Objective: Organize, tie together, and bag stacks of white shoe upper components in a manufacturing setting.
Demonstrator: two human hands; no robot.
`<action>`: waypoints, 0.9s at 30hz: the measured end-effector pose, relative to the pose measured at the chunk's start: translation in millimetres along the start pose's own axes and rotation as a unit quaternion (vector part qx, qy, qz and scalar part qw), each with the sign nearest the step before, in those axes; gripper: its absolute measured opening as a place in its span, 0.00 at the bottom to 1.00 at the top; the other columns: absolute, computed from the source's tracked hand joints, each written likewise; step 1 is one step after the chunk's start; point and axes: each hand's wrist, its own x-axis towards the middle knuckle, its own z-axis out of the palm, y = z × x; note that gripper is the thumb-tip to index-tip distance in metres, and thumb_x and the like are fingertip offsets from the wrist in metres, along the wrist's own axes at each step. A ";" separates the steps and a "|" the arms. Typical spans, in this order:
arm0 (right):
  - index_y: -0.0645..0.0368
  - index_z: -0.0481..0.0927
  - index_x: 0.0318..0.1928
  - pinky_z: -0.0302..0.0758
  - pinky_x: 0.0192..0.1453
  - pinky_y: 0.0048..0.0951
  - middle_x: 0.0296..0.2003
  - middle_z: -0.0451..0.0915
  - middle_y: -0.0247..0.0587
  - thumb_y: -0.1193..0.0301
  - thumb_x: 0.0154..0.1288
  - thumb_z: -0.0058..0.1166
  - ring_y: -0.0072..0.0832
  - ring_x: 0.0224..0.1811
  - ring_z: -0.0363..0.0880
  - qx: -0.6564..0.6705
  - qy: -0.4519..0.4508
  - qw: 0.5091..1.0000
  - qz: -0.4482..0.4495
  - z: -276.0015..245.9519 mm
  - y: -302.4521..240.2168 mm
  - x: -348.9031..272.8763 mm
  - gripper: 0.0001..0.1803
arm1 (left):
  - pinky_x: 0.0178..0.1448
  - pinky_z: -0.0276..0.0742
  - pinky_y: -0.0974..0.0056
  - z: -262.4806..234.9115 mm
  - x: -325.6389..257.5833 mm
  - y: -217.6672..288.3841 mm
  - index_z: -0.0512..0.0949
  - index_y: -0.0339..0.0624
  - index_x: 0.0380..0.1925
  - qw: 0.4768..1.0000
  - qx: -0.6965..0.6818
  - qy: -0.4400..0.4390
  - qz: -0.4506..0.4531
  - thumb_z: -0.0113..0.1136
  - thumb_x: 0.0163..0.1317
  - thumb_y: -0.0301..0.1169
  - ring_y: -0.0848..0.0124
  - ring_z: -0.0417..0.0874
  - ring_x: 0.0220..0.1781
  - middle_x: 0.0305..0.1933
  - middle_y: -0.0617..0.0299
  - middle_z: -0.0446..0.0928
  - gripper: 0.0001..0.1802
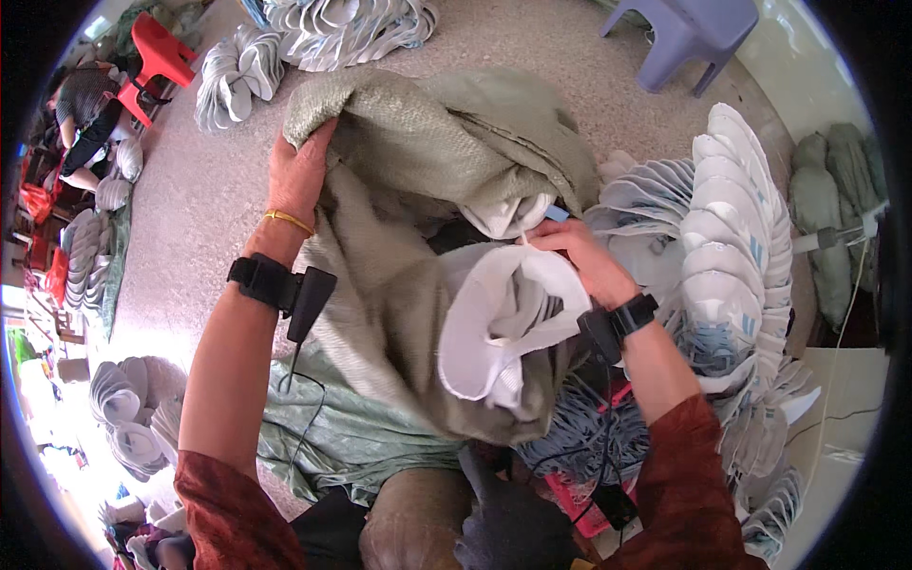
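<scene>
A large olive-green woven sack [380, 294] stands before me with its mouth gaping. My left hand [299, 179] is closed on the folded rim at its far left side, thumb inside. At the right of the mouth, my right hand [579, 255] pinches the edge of a white shoe upper [470, 332], whose rounded collar faces up and whose lower end hangs over the near side of the sack. Just beyond those fingers lies another white piece [503, 217] with a small blue tab [557, 214]. The sack's depth is in shadow.
Stacked white shoe uppers [727, 247] rise at my right. Below them, grey-blue laces [579, 432] fill a pink crate [579, 503]. More bundles [347, 28] lie on the far floor, near a purple stool [684, 43]. A person [90, 109] sits far left by a red chair [157, 62].
</scene>
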 end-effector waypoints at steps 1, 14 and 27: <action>0.63 0.84 0.39 0.73 0.38 0.22 0.33 0.83 0.31 0.70 0.59 0.59 0.19 0.32 0.79 0.028 0.008 0.999 -0.012 1.5 -4.0 -11.5 0.10 | 0.58 0.73 0.62 7.7 -0.8 -0.5 0.77 0.37 0.54 1.000 0.021 -0.013 0.016 0.63 0.65 0.40 0.68 0.80 0.53 0.51 0.58 0.82 0.23; 0.64 0.79 0.43 0.74 0.48 0.24 0.37 0.80 0.33 0.77 0.57 0.67 0.19 0.41 0.78 0.142 0.107 0.984 0.022 51.1 89.5 -78.4 0.14 | 0.57 0.76 0.57 -9.9 -18.2 -7.6 0.72 0.33 0.56 0.973 0.216 -0.065 0.055 0.70 0.55 0.48 0.53 0.83 0.54 0.49 0.44 0.82 0.36; 0.59 0.80 0.37 0.71 0.36 0.18 0.31 0.80 0.28 0.68 0.68 0.58 0.14 0.31 0.76 0.165 0.087 0.982 -0.038 59.4 -1.0 -113.1 0.07 | 0.57 0.75 0.49 1.9 -50.4 -38.2 0.62 0.30 0.59 0.905 0.388 -0.133 0.115 0.71 0.51 0.39 0.41 0.79 0.53 0.46 0.34 0.79 0.40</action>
